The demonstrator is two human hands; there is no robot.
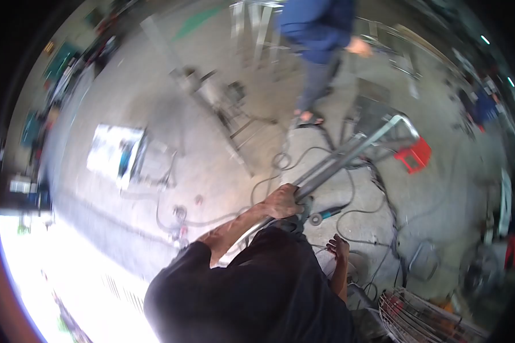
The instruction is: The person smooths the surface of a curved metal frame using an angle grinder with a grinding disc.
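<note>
My left hand [281, 201] is wrapped around a long grey metal tube frame [337, 163]. The frame slants up to the right and ends in a bend. My right hand [339, 246] hangs low beside my body with its fingers apart and slightly curled, and I see nothing in it. Between the frame and that hand, an angle grinder [325, 215] with a blue body lies on the concrete floor. My dark shirt hides the lower end of the frame.
Cables [392, 200] wind over the floor. Another person [317, 34] in blue stands ahead. A red object [415, 155] lies near the frame's far end. At lower right is a wire basket [412, 314]; a long metal piece [203, 94] stretches across the left.
</note>
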